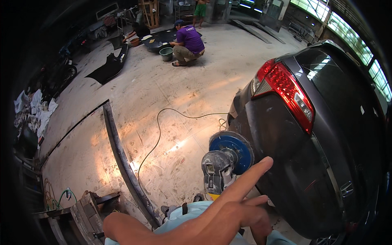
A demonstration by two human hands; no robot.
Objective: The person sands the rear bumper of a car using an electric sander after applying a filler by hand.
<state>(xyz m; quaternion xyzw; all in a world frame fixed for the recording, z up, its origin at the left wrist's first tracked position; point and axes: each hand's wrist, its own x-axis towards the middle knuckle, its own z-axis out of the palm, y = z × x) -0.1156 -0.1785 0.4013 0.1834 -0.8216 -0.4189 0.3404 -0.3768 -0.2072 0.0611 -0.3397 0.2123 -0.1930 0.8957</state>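
Close up at the bottom, my right hand (222, 212) crosses the picture with its index finger stretched toward the upper right. At least one other finger is bent, and nothing shows in this hand. My left hand does not show. Behind the finger is a dusty grey polisher (216, 169) with a yellow part low on its body. Its round blue backing plate (237, 149) with a pale, worn pad faces a dark grey car (281, 122). Whether pad and car touch, I cannot tell. The polisher's lower end and any grip on it are hidden behind my right hand.
A thin cable (158, 122) loops over the concrete floor. Left of it lies a long dark strip (116, 151); a wooden stand (83, 214) is at lower left. Farther back, a person in purple (190, 38) squats beside a green bucket (166, 54) and dark bumper (111, 67).
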